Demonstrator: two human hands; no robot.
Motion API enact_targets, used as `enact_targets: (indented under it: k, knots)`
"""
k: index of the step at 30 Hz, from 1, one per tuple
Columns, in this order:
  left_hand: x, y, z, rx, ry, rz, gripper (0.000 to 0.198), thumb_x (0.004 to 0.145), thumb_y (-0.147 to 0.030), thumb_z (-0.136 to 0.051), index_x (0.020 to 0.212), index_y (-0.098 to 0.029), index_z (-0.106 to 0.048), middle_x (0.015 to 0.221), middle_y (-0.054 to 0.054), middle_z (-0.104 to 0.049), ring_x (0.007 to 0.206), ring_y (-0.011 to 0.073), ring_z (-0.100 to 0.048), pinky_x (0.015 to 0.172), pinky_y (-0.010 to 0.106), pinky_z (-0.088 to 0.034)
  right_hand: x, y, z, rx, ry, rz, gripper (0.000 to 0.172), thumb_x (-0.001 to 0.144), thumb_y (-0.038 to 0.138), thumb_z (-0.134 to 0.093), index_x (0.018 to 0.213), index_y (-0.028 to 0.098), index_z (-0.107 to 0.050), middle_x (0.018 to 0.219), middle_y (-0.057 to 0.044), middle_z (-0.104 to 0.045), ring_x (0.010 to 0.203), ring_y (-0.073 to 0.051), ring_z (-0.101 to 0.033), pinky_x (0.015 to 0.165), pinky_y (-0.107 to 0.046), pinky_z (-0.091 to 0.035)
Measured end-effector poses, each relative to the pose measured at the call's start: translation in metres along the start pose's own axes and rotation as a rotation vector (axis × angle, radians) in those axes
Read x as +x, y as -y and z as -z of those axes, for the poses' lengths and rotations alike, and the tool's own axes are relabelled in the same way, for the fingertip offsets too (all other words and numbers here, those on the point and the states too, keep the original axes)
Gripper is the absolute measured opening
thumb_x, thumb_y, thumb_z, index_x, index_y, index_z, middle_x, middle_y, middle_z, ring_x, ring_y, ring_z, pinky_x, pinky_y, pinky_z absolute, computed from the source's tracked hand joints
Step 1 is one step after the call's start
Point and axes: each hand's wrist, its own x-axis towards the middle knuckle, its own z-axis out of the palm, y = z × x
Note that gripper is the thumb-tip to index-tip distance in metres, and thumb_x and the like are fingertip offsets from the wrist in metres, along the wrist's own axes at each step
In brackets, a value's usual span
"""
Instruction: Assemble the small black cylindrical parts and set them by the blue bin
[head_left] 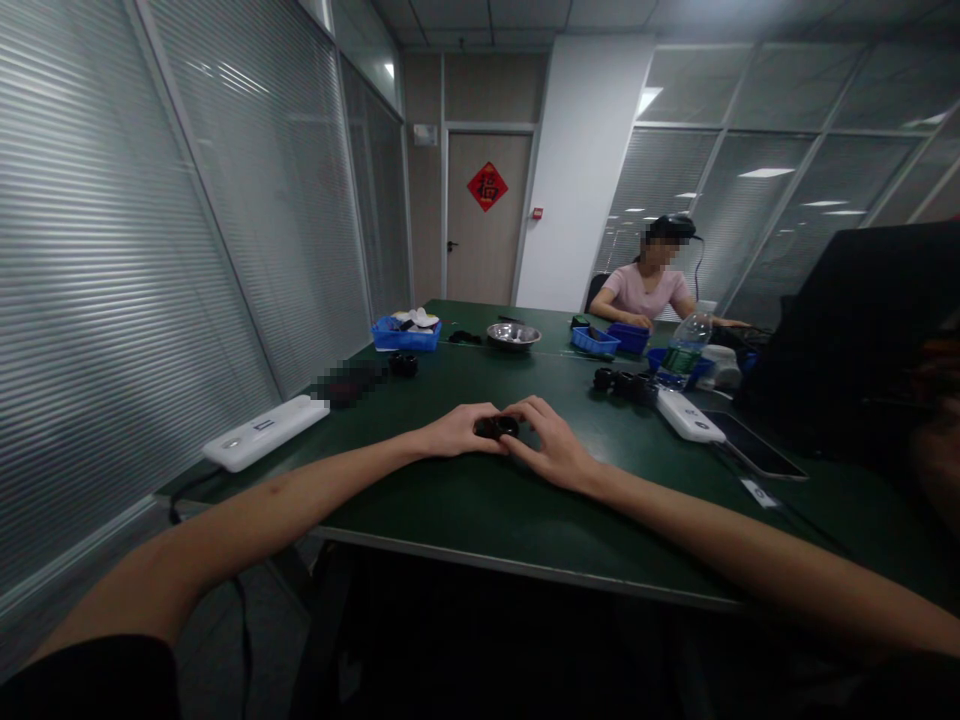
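Observation:
My left hand (459, 430) and my right hand (556, 447) meet over the middle of the green table (435, 510). Between them is a small glossy black object with a round, ring-like end (508, 427). The fingers of both hands curl around it, thumbs on the near side and index fingers on the far side. Whether it is one piece or two pressed together I cannot tell, as the fingers hide part of it. Similar black round pieces (403, 364) lie to the far left, and a cluster of black pieces (624, 384) lies to the right.
At the back stand a blue basket (407, 338), a metal bowl (513, 336) and blue bins (595, 341). A bottle (684, 350), a white power bank (690, 416) and a tablet (757, 446) are on the right. Another white device (262, 432) lies left. A person (651, 290) sits opposite.

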Motion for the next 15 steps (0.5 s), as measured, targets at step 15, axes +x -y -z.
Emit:
enact_targets:
  k: [15]
  knots:
    - [-0.0002,0.0008,-0.0010,-0.002,-0.014,0.029,0.049,0.081,-0.056,-0.079,0.106,-0.016,-0.066,0.097,0.002,-0.061,0.090,0.0186,-0.058,0.078,0.030,-0.042,-0.0010,0.0005,0.0018,0.016,0.052,0.065,0.031,0.105,0.029,-0.053,0.135,0.026,-0.058,0.125,-0.011,-0.058,0.115,-0.027,-0.058,0.102,-0.049,-0.052]
